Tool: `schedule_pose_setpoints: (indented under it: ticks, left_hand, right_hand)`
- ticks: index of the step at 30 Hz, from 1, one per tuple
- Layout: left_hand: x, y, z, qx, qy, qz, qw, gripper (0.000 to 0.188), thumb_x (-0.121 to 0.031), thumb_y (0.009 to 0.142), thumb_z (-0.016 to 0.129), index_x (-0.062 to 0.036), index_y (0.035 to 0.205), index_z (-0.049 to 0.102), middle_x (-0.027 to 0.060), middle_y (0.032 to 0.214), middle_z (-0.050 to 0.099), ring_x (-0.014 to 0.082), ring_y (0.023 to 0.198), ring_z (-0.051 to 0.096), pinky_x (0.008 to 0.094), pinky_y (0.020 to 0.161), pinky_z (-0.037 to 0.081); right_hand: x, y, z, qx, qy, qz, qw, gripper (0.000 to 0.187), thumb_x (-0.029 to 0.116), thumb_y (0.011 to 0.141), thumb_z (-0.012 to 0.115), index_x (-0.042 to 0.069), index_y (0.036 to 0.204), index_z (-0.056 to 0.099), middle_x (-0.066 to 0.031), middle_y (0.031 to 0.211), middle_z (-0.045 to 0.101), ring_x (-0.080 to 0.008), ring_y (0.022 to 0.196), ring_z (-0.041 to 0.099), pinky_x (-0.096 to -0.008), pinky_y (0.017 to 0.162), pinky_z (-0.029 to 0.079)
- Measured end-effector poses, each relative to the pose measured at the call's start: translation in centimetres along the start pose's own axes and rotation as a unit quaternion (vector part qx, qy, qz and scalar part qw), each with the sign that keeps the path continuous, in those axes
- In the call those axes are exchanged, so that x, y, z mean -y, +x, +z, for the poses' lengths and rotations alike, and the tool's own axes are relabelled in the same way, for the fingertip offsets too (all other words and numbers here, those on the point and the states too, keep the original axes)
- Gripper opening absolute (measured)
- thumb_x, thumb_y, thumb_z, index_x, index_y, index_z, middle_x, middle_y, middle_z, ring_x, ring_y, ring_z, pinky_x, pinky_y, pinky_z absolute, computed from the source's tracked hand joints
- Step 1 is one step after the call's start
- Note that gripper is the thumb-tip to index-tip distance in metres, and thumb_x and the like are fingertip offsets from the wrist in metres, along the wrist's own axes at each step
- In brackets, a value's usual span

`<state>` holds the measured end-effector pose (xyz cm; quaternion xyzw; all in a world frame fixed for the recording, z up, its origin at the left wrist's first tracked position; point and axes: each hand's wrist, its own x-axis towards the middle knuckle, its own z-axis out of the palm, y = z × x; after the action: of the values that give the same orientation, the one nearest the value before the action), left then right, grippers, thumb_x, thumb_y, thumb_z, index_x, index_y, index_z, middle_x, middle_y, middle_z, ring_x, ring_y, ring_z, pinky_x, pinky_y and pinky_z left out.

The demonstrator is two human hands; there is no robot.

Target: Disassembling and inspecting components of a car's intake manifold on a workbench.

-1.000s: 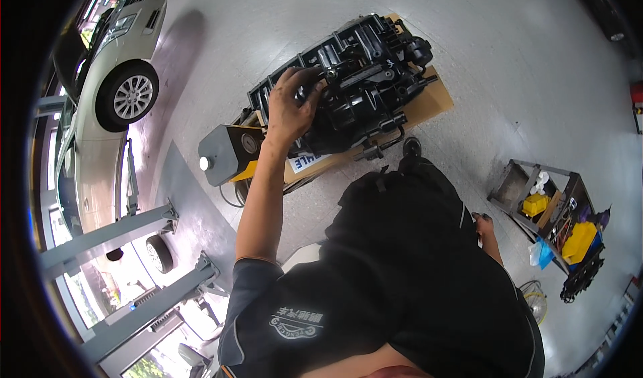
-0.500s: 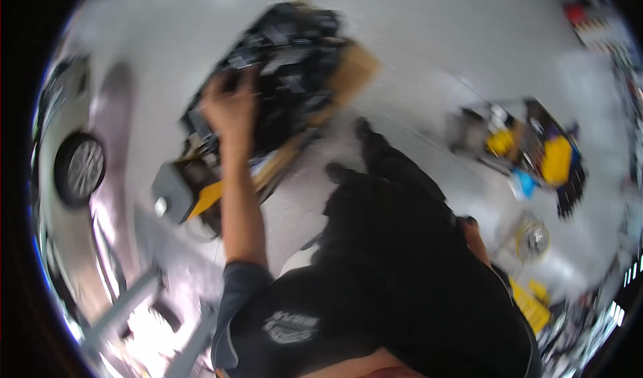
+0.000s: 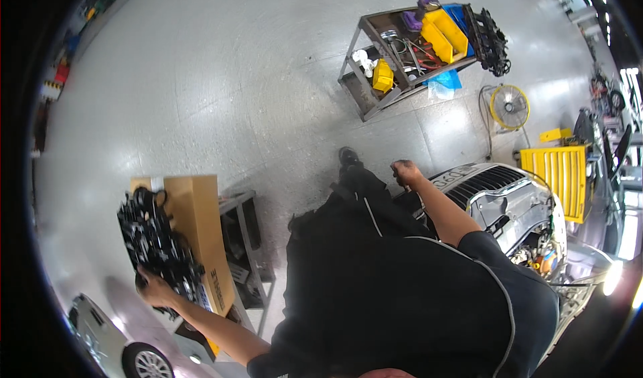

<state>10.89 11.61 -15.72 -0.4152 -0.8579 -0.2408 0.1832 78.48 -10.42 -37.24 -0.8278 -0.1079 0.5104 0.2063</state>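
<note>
A black, ribbed engine part [image 3: 151, 234], much like an intake manifold, lies along a brown cardboard box [image 3: 201, 234] at left. My left hand [image 3: 155, 289] reaches back to the near end of this part, its fingers curled round the edge. Out in front of my body on the right, my right hand [image 3: 406, 174] is closed. A small dark spot shows at its fingers, too small to name. It is nearest to the front of a car [image 3: 477, 177] with its engine bay exposed.
Under the box stands a grey metal cart [image 3: 249, 207]. Ahead, a tool cart [image 3: 362, 39] carries yellow bins [image 3: 445, 36], tools and another black part [image 3: 487, 39]. Further right are a yellow floor fan [image 3: 510, 107] and a yellow drawer cabinet [image 3: 556, 177]. A silver car [image 3: 100, 334] stands lower left.
My view has turned right: the box and black part have shifted to the left, the tool cart towards the middle. My left hand stays at the black part; my right arm has come forward.
</note>
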Motion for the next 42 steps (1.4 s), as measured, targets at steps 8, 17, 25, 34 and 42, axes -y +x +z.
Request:
schedule_pose_setpoints:
  ticks: [8,17,25,34,42]
  left_hand:
    - [-25.0,-16.0,-5.5,0.268,-0.297,-0.019,0.916,0.032,-0.018,0.094,0.063,-0.0016,0.121,0.056,0.0146,0.122,0.060,0.0278,0.104,0.063,0.0380,0.082,0.053]
    - [-52.4,-37.8,-7.5,0.571,-0.305,0.398,0.650,0.028,-0.002,0.083,0.069,0.0001,0.111,0.066,0.0178,0.108,0.066,0.0347,0.097,0.067,0.0380,0.084,0.053]
    - [-61.3,-41.6,-4.9,0.607,-0.276,0.475,0.574,0.018,0.002,0.079,0.069,-0.0008,0.097,0.068,0.0136,0.088,0.068,0.0295,0.080,0.069,0.0351,0.072,0.053]
    - [-62.6,-43.8,-2.4,0.739,-0.209,0.215,0.604,0.031,-0.003,0.091,0.064,0.0028,0.122,0.063,0.0148,0.092,0.072,0.0170,0.081,0.070,0.0277,0.077,0.054]
    - [-68.7,-45.4,-1.6,0.806,-0.292,0.131,0.498,0.037,-0.017,0.096,0.065,0.0054,0.125,0.059,0.0160,0.091,0.071,0.0207,0.081,0.070,0.0320,0.080,0.057]
  right_hand:
    - [11.8,2.8,-7.6,0.234,0.315,-0.152,0.907,0.035,0.028,0.097,0.062,-0.001,0.116,0.063,-0.0074,0.081,0.065,-0.0125,0.068,0.061,-0.0290,0.064,0.052]
    - [21.9,0.7,-17.3,0.446,0.349,-0.144,0.812,0.034,0.023,0.086,0.077,-0.004,0.102,0.065,-0.0047,0.072,0.065,-0.0107,0.056,0.059,-0.0241,0.048,0.044]
    - [18.0,5.2,-25.0,0.445,0.568,-0.036,0.691,0.022,0.015,0.084,0.075,0.001,0.097,0.063,-0.0066,0.073,0.065,-0.0147,0.055,0.060,-0.0245,0.048,0.047]
    - [17.3,14.0,-33.6,0.003,0.111,-0.218,0.970,0.032,0.031,0.085,0.077,0.002,0.094,0.068,-0.0015,0.068,0.060,-0.0102,0.059,0.052,-0.0289,0.056,0.045]
    - [24.4,19.3,-33.9,-0.209,-0.046,-0.323,0.922,0.026,0.011,0.074,0.070,0.002,0.098,0.067,-0.0211,0.093,0.067,-0.0402,0.089,0.065,-0.0454,0.078,0.053]
